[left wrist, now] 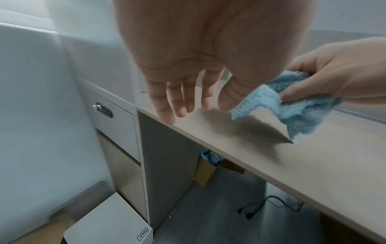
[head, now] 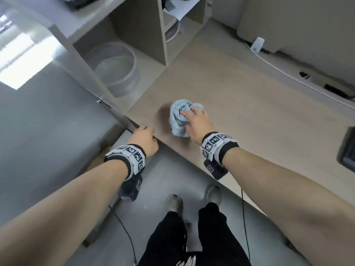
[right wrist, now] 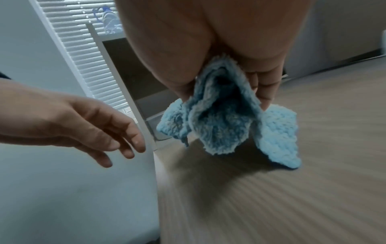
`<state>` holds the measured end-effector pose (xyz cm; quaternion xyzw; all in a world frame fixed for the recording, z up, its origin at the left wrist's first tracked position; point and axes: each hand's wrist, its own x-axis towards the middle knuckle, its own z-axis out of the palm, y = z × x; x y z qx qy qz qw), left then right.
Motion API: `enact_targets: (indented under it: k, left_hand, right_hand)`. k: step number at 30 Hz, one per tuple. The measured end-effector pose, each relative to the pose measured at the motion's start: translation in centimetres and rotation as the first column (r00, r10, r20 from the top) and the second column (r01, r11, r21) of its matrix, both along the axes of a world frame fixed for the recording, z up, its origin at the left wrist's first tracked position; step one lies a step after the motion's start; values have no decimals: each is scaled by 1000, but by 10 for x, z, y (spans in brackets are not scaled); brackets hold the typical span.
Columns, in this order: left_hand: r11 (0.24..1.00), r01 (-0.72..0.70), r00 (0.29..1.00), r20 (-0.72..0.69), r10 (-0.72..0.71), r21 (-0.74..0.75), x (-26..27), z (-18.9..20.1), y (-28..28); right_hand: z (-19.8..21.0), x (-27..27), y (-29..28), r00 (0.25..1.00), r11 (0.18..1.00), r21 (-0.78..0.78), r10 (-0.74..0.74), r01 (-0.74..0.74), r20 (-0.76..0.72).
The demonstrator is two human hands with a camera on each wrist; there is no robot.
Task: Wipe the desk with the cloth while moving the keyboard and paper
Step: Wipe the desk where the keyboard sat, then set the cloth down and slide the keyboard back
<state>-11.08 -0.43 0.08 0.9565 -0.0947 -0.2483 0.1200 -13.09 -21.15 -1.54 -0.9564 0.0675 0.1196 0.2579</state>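
My right hand [head: 194, 120] grips a bunched light-blue fluffy cloth [head: 178, 118] over the near left part of the wooden desk [head: 240, 87]. In the wrist views the cloth [left wrist: 292, 112] [right wrist: 219, 118] hangs from the fingers [right wrist: 265, 92], its lower tips at or just above the desk top [right wrist: 271, 198]. My left hand [head: 146, 137] hovers at the desk's left corner [left wrist: 158, 115], fingers [left wrist: 181, 105] loosely straight, holding nothing. A dark flat device [head: 348, 150], partly cut off at the desk's right edge, may be the keyboard. I cannot pick out the paper.
A mesh waste bin [head: 117, 68] stands in an open shelf compartment at the desk's back left. A white cable [head: 278, 70] runs along the back. A drawer cabinet [left wrist: 112, 115] and a white partition [right wrist: 83, 181] flank the left side. A cardboard box [left wrist: 206, 171] sits under the desk.
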Motion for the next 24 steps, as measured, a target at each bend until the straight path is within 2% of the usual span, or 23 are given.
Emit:
enact_targets:
  k: [4,8,11,14,18,21,24]
  left_hand:
    - [993,-114,993,5,114,-36,11,5,31]
    - [982,-177,984,-8,177,-58,14,8,46]
    - [983,-173,985,-32,171,-69,17,7,47]
    - [986,-141,990,-21,140,-87,27,9,32]
    - [993,-39,999,-38,35,-113,43,19,-33]
    - [988,60,996,-59,-69,-141,43,23,-111]
    - [970,182,979,-61,-194,-159,25,21,-197]
  right_hand:
    - [-2,64,34,993,993,-39,113,-111,43]
    - [-15,102,48,978,971,-120,200,-205,-51]
    - [-17,107,45,975,972,-107,198,-208,-100]
    - [-10,93,26,988,987,-62,145,-149,-59]
    - [2,55,-45,997,998,-10,-59,58,-56]
    - [16,9,-126,971,972,-31,-232,231,-54]
    - [26,-50,-209,908,907,-45,-419,418,-9]
